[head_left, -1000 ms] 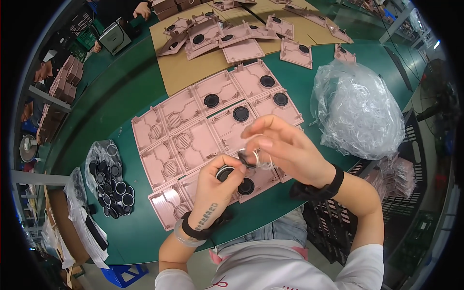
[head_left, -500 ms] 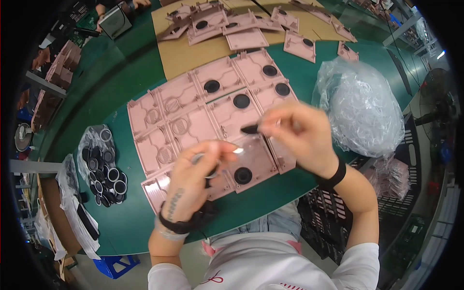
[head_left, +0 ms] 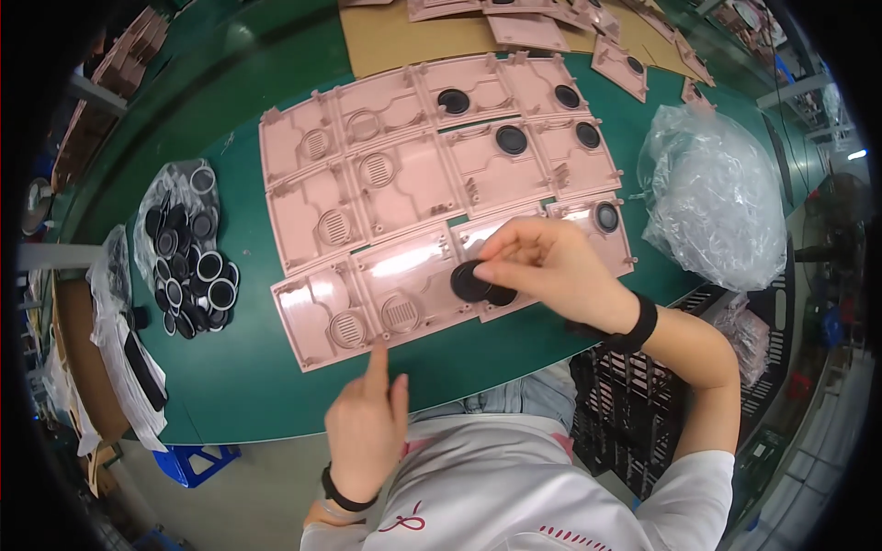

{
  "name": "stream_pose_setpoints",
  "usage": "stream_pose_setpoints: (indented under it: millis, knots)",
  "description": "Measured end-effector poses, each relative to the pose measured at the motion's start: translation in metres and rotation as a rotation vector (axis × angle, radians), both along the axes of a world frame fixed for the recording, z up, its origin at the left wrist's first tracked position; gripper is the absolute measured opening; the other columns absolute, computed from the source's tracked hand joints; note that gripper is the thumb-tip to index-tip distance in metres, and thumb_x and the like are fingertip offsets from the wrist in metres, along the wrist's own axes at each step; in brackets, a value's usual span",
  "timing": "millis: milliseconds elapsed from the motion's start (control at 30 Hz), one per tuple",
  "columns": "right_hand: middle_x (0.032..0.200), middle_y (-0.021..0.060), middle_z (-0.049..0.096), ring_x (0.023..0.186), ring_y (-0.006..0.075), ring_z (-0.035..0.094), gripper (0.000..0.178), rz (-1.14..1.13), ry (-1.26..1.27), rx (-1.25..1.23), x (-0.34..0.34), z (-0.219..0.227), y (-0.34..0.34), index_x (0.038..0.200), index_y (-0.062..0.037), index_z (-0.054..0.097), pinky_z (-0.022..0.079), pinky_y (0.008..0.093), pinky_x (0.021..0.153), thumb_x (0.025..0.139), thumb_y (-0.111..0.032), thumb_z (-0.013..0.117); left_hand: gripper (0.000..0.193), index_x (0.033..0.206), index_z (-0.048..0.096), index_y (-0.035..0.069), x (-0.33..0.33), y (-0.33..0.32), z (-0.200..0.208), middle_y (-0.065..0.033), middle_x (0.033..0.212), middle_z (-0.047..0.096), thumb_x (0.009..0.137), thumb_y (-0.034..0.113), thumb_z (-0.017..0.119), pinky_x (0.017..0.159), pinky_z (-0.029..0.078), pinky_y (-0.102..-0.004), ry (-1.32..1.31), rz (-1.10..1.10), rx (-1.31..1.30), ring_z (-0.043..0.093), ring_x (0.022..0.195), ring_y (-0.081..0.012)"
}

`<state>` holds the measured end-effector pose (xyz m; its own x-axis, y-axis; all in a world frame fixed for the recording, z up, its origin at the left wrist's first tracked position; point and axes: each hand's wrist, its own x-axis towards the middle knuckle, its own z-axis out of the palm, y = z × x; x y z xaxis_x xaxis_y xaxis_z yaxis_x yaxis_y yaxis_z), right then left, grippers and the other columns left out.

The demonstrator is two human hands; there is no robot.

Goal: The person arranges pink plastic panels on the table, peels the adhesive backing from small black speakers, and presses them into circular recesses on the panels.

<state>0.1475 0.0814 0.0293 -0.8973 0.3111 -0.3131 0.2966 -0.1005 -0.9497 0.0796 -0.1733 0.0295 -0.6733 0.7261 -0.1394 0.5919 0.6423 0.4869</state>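
Note:
Pink plastic panels (head_left: 312, 298) lie side by side in rows on the green table. Several carry a round black disc (head_left: 511, 140) at a circular seat; others show a bare slotted seat (head_left: 349, 328). My right hand (head_left: 542, 266) pinches a black disc (head_left: 469, 281) between thumb and fingers above the front row. Partly behind it, another dark disc (head_left: 502, 296) shows at the panel below. My left hand (head_left: 366, 422) is at the front edge, index finger stretched toward a panel's rim and thumb apart. Nothing shows in it; whether the fingertip touches the panel, I cannot tell.
On the left, a clear bag (head_left: 200, 179) lies beside a pile of black discs with pale rings (head_left: 188, 285). A large clear plastic bag (head_left: 712, 197) bulges at the right. More pink panels (head_left: 526, 32) rest on brown cardboard (head_left: 395, 46) at the back. A black crate (head_left: 625, 395) stands below the table.
My left hand has dropped toward the table's front edge; the ringed disc it held is gone from it. My right hand has come lower over the front row. The view has shifted.

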Motion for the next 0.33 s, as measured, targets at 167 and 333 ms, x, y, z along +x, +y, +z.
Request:
stream_pose_setpoints:
  millis: [167, 333]
  knots:
    - [0.079, 0.0009, 0.065, 0.066, 0.0021, 0.056, 0.012, 0.171, -0.038, 0.104, -0.024, -0.005, -0.034, 0.093, 0.0005, 0.065, 0.046, 0.0167, 0.058, 0.082, -0.002, 0.069, 0.056, 0.132, 0.043, -0.005, 0.009, -0.003, -0.011, -0.0124, 0.066, 0.06, 0.083, 0.013, 0.064, 0.052, 0.047, -0.038, -0.037, -0.005, -0.044, 0.059, 0.057, -0.0284]
    - [0.079, 0.0009, 0.065, 0.066, 0.0024, 0.056, 0.01, 0.207, -0.049, 0.103, -0.044, -0.024, -0.053, 0.091, 0.0001, 0.066, 0.045, 0.0167, 0.057, 0.082, -0.003, 0.07, 0.059, 0.133, 0.041, -0.006, 0.007, -0.008, -0.021, -0.0125, 0.065, 0.06, 0.083, 0.015, 0.065, 0.05, 0.047, -0.039, -0.015, -0.053, -0.046, 0.059, 0.055, -0.0289]
